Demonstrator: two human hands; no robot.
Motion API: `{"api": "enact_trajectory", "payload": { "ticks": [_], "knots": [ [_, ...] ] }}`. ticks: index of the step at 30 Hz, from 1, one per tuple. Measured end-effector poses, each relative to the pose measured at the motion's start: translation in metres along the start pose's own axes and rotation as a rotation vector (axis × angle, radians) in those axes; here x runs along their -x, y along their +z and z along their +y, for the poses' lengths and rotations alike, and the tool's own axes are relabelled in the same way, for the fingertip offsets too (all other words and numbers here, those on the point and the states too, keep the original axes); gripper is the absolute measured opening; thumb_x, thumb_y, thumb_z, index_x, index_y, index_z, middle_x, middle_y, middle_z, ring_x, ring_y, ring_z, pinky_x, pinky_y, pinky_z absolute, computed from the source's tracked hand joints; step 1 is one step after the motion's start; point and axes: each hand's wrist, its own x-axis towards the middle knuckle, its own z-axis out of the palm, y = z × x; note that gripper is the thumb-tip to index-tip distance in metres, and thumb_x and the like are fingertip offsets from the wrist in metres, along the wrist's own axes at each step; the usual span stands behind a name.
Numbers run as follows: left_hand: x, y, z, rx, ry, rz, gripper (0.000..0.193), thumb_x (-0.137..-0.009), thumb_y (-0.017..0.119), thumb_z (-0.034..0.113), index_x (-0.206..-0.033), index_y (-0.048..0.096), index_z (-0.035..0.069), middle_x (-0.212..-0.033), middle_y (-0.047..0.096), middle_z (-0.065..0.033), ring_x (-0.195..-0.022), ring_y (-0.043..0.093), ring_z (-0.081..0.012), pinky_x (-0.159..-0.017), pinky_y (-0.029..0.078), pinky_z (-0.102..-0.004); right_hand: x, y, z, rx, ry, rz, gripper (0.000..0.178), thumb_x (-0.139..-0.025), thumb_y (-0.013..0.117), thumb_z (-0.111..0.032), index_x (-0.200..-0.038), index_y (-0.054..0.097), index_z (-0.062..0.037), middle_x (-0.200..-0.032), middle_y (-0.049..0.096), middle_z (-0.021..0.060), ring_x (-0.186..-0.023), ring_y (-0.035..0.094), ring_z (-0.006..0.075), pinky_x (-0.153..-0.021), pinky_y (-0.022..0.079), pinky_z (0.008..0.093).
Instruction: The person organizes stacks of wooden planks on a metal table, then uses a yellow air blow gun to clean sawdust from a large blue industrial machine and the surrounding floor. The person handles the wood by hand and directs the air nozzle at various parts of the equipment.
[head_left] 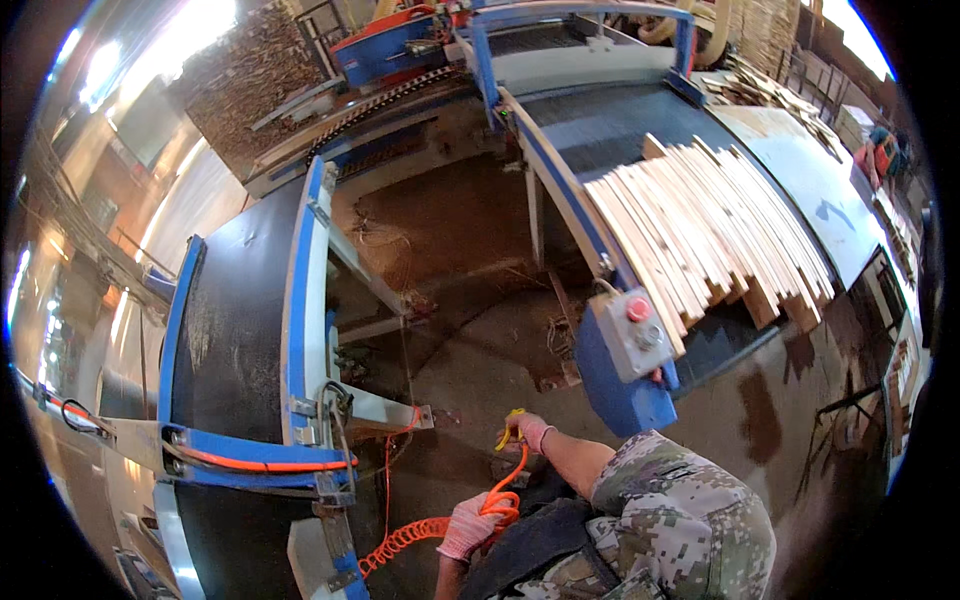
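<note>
My right hand [530, 432], in a pale knit glove, is closed around a yellow air blow gun [507, 432] in front of my body. An orange coiled air hose [412, 540] hangs from the gun and loops down to my left hand [470, 527]. That hand, also gloved, is wrapped around several gathered loops of the hose, lower and to the left of the right hand. From there the coils run left toward the blue-framed conveyor [240, 340]. The fingers of both hands are partly hidden.
On the right, wooden strips [700, 230] lie side by side on a black-belted conveyor [620, 115]. A grey control box [634, 335] with a red button juts out at its near corner. Another person [878, 155] is at the far right. Scrap wood [250, 90] is heaped at the back left.
</note>
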Motion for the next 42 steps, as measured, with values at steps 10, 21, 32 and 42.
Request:
{"api": "enact_trajectory", "payload": {
  "ticks": [10, 21, 32, 42],
  "knots": [
    [-0.144, -0.073, 0.058, -0.013, -0.069, -0.150, 0.026, -0.096, 0.067, 0.029, -0.114, 0.071, 0.010, -0.080, 0.071, -0.0077, -0.068, 0.072, -0.0144, -0.053, 0.056, -0.0309, -0.020, 0.047, -0.226, -0.263, -0.490, 0.547, 0.013, -0.093, 0.061, -0.016, -0.098, 0.060, -0.0034, -0.075, 0.066, 0.0123, -0.059, 0.065, 0.0264, -0.051, 0.054, 0.0408],
    [-0.345, -0.151, 0.088, -0.268, 0.085, -0.388, 0.038, -0.093, 0.076, 0.031, -0.121, 0.073, 0.006, -0.095, 0.076, -0.0086, -0.087, 0.069, -0.0130, -0.080, 0.056, -0.0310, -0.083, 0.060, -0.340, 0.200, -0.180, 0.037, 0.024, -0.095, 0.071, -0.025, -0.100, 0.066, -0.0024, -0.080, 0.070, 0.0121, -0.063, 0.068, 0.0216, -0.056, 0.057, 0.0373],
    [-0.542, -0.214, 0.230, -0.027, -0.222, -0.323, 0.025, -0.095, 0.068, 0.019, -0.117, 0.074, 0.008, -0.089, 0.073, -0.0049, -0.073, 0.068, -0.0126, -0.066, 0.057, -0.0291, -0.212, 0.134, -0.574, 0.123, -0.517, 0.475, 0.028, -0.095, 0.063, -0.030, -0.101, 0.067, -0.0028, -0.077, 0.069, 0.0095, -0.065, 0.068, 0.0219, -0.060, 0.056, 0.0380],
    [-0.669, -0.256, 0.254, -0.205, -0.023, -0.320, 0.027, -0.092, 0.071, 0.024, -0.110, 0.070, 0.005, -0.087, 0.071, -0.0126, -0.077, 0.069, -0.0225, -0.071, 0.056, -0.0379, -0.308, 0.118, -0.692, 0.162, -0.430, 0.713, 0.015, -0.092, 0.065, -0.018, -0.090, 0.058, -0.0057, -0.066, 0.063, 0.0097, -0.052, 0.061, 0.0236, -0.046, 0.048, 0.0395]
  ]
}}
